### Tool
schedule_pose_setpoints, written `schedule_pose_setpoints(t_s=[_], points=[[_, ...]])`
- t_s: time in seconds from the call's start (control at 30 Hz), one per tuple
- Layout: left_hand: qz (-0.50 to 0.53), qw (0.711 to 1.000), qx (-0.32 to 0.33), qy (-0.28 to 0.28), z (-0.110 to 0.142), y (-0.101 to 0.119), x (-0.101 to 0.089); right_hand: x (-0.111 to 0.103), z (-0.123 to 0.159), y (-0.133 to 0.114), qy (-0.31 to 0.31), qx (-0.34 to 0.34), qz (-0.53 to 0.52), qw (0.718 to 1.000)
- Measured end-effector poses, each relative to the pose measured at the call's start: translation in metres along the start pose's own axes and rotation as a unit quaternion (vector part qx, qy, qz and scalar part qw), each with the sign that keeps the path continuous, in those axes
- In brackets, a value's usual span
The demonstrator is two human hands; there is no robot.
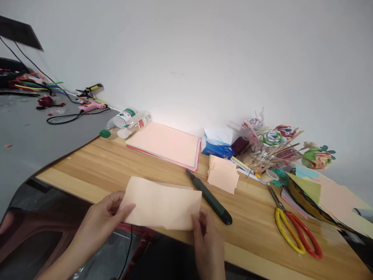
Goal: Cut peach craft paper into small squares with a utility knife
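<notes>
A folded peach paper sheet [161, 203] lies across the near edge of the wooden table [116, 167]. My left hand [105, 216] pinches the sheet's left end, thumb on top. My right hand [205, 233] grips the sheet's lower right corner with closed fingers. Just right of the sheet lies a dark green utility knife [210, 197], untouched. A small pile of cut peach paper pieces [223, 175] sits behind the knife.
A stack of pink and peach sheets [166, 144] lies at the back, with glue bottles [128, 118] to its left. Yellow-and-red scissors [294, 229] lie at right. Paper flowers on sticks [274, 146], a tissue pack [217, 146] and coloured papers [329, 194] crowd the right. Glue guns [91, 103] rest on the grey table.
</notes>
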State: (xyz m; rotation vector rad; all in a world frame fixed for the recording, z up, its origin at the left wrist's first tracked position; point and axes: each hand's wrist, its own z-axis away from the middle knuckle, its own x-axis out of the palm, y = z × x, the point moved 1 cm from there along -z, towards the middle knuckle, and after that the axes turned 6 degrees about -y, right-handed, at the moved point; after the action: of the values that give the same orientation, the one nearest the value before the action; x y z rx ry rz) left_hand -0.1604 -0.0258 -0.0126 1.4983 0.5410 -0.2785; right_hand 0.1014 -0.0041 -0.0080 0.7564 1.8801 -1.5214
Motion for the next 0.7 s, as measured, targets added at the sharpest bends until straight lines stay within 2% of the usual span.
schedule_pose_setpoints(t_s=[0.1,0.17,0.3,0.37,0.43,0.53,0.63,0.7], points=[[-0.025,0.999,-0.028,0.032,-0.001,-0.002,0.004,0.007,-0.003,0.000,0.081,0.016,0.056,0.995],[-0.057,0.997,-0.031,0.044,-0.002,-0.003,0.006,0.008,-0.004,0.002,0.107,0.013,0.083,0.991],[-0.112,0.991,-0.024,0.064,-0.004,-0.006,0.007,0.006,-0.008,0.011,0.074,-0.039,0.138,0.987],[-0.127,0.988,0.008,0.088,-0.004,-0.007,0.007,0.006,-0.009,0.013,0.059,-0.082,0.165,0.981],[-0.121,0.987,0.057,0.089,-0.005,-0.006,0.006,0.007,-0.009,0.012,0.060,-0.111,0.180,0.976],[-0.116,0.984,0.109,0.082,-0.008,-0.001,0.005,0.008,-0.008,0.005,0.075,-0.072,0.158,0.982],[-0.123,0.977,0.113,0.134,-0.014,0.005,-0.003,0.005,-0.005,0.003,0.119,0.011,0.066,0.991],[-0.097,0.977,0.136,0.131,-0.018,0.006,-0.009,0.001,-0.002,0.005,0.133,-0.004,-0.007,0.991]])
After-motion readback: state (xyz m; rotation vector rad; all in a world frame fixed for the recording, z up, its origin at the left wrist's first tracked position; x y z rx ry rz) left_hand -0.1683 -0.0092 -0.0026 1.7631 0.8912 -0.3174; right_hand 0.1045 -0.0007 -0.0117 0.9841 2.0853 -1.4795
